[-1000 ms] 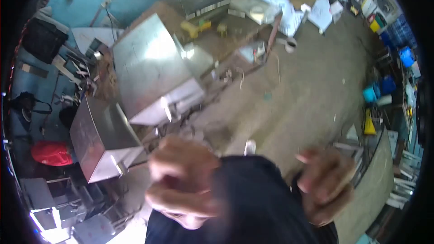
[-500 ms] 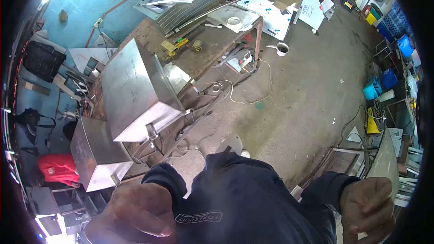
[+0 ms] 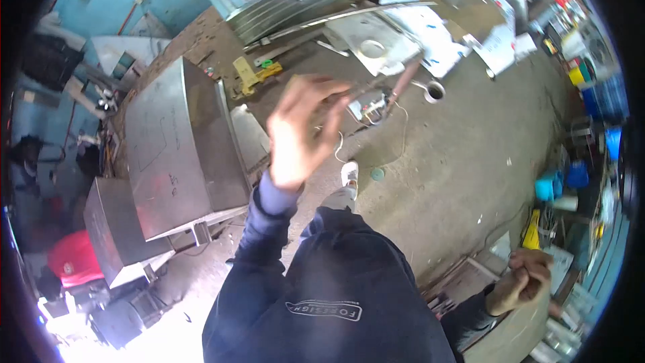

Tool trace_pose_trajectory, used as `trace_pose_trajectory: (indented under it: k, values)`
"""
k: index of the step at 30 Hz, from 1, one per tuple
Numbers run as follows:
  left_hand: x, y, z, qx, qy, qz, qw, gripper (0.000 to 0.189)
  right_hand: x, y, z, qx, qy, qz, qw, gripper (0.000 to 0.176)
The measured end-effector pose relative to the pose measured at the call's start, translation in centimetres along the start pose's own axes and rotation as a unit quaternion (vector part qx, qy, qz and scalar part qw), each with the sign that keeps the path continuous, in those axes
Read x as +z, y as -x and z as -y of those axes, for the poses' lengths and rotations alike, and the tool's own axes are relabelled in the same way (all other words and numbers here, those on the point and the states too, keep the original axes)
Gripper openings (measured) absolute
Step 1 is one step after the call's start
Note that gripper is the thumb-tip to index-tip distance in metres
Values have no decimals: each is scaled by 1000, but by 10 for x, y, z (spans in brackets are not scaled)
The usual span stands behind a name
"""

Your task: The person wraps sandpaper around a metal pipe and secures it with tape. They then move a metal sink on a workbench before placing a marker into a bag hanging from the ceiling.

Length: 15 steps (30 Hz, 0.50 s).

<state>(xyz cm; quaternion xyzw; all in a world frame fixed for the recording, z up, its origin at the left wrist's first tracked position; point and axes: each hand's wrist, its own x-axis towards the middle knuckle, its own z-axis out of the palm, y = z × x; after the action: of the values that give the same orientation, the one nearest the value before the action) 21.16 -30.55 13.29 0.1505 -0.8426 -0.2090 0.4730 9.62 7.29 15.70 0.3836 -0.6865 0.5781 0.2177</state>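
My left hand (image 3: 306, 129) is raised over the front edge of the workbench. Its fingers are curved, the thumb stands apart from them, and I see nothing held. Out to the right side, my right hand (image 3: 521, 282) has its fingers curled in, with nothing visible in them. Left of my left hand stands a large sheet-metal box (image 3: 164, 154) with pen marks on its side. A smaller metal box (image 3: 114, 235) sits below it. Beyond my left hand, a yellow tool (image 3: 246, 77) lies on the workbench (image 3: 289, 70).
A ribbed metal unit (image 3: 289, 13) and several metal sheets rest farther along the bench. A cup-shaped pot (image 3: 434, 92) is on the concrete floor (image 3: 457, 161), near a loose cable. Blue buckets (image 3: 549, 185) and stacked materials line the right side. A red garment (image 3: 75, 259) shows at left.
My left hand has risen from low at left to above the bench edge, its fingers opening. My right hand has moved slightly up and left. A white shoe has come into view ahead.
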Motion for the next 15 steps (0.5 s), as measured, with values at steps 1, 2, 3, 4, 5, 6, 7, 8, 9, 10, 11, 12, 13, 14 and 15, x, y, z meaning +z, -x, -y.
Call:
trace_pose_trajectory:
  k: [1,2,3,4,5,6,7,8,9,10,11,12,13,14,15]
  values:
    - [30,5,39,-104,65,58,991,21,4,-3,-25,76,9,35,996,19]
    - [58,13,81,-130,26,96,986,19,10,-4,-47,77,-4,50,996,19]
    - [79,21,117,-96,-60,121,986,21,16,-2,-70,144,1,39,989,17]
    - [100,30,148,-133,-91,154,975,19,21,0,-89,212,12,28,977,16]
    - [118,35,170,-189,-104,186,959,17,27,-1,-102,251,-11,18,968,13]
    - [133,41,190,-194,-107,191,956,17,28,-1,-114,258,-12,22,966,13]
    - [148,45,208,-175,-127,191,958,16,28,0,-125,283,-11,28,959,11]
    - [161,47,224,-155,-145,188,959,16,27,-2,-135,306,-10,32,952,10]
    - [167,45,235,-145,-168,223,949,18,27,-5,-142,319,-18,35,947,10]
    - [174,44,246,-145,-169,224,949,18,28,-8,-150,320,-19,35,947,10]
    - [177,40,251,-152,-184,240,941,21,32,-12,-156,329,-21,36,943,10]
    - [179,37,255,-160,-199,257,932,23,35,-16,-163,340,-23,38,939,10]
    - [182,35,259,-163,-200,256,931,23,39,-21,-169,340,-23,42,939,10]
    - [185,29,260,-185,-223,279,915,25,46,-28,-176,333,-28,52,941,10]
    - [188,25,260,-208,-245,302,898,27,51,-36,-182,327,-32,63,942,11]
